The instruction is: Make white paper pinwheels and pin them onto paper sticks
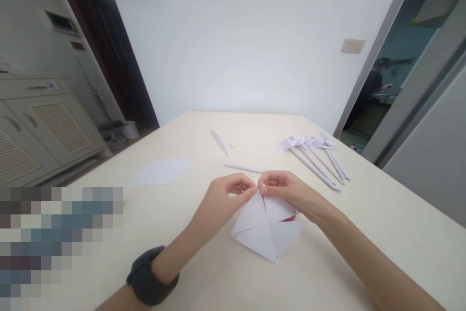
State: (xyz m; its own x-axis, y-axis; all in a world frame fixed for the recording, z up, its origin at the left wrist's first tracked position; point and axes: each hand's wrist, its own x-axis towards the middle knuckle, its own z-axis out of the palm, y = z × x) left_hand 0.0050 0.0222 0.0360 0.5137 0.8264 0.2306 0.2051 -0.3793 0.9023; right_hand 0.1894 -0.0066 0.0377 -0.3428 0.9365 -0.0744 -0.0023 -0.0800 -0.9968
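Both hands are at a sheet of white paper (pixel 257 226) low over the table, cut by slits into pointed flaps like a pinwheel blank. My left hand (pixel 233 192) pinches its top edge between thumb and forefinger. Beside it, almost touching, my right hand (pixel 280 188) pinches the same edge near a slit. Small dark marks or holes show at the lower corners. Something magenta (pixel 289 218) peeks out from behind the right flap, mostly hidden. Just beyond my fingers lies a rolled white paper stick (pixel 242 168), its right end covered by my right hand.
On the right of the cream table (pixel 204 272) lie several folded paper pinwheels (pixel 306 143) on rolled sticks. Thin white sticks (pixel 219 142) and tiny pieces (pixel 233 147) lie toward the back. Flat white paper (pixel 162 171) is at left. A wall (pixel 236 58) stands behind the table.
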